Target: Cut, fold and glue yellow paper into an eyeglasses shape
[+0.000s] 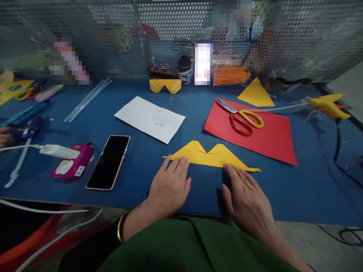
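A folded piece of yellow paper (208,155), with two peaks and a notch between them, lies flat on the blue table. My left hand (171,185) rests palm down at its left end, fingers stretched out over the lower edge. On the right end lie the fingertips of my right hand (245,192), its fingers extended and its thumb apart. Neither hand grips anything. Just beyond the right hand is a sheet of red paper (272,139), with red-and-yellow-handled scissors (239,117) lying on it. A white sheet (150,119) sits behind the left hand.
To the left are a black phone (109,162) and a magenta power socket (72,162) with a plug. A yellow glue gun (327,105) with a cord lies at the right. Behind stand a lit phone (203,62) and a perforated metal panel (176,19). Another person's hand (5,138) shows far left.
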A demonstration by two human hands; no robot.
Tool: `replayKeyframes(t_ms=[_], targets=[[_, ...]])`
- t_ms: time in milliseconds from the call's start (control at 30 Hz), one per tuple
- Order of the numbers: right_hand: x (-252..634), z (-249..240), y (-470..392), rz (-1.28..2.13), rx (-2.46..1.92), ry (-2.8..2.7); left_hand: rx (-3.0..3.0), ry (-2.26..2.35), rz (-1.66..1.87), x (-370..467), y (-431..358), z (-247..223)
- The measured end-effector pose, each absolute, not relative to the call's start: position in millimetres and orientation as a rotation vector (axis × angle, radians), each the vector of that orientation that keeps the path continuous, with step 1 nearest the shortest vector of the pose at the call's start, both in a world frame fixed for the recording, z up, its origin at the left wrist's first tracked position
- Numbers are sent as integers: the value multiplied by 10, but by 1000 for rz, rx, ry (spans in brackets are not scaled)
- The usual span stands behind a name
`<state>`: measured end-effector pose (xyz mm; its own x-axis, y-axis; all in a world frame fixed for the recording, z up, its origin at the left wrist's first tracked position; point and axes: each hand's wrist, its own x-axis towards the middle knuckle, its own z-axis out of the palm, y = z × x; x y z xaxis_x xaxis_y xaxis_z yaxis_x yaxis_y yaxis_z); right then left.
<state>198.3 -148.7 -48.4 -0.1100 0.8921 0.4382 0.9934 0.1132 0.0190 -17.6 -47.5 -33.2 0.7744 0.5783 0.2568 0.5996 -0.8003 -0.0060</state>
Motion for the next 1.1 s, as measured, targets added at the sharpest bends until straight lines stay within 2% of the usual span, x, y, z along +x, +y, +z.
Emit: replayKeyframes(t_ms=[233,767,1100], targets=[[2307,-519,-1642,-409,-2009,-1985,-2764,-1080,-367,-403,-408,-293],[2328,-567,-1681,-448,-2031,-1896,-2767,-1283,-294,-535,-422,-278],[2421,-622,-1593,-702,-1872,-1983,-2694,-1194,-413,-508,-359,-278]])
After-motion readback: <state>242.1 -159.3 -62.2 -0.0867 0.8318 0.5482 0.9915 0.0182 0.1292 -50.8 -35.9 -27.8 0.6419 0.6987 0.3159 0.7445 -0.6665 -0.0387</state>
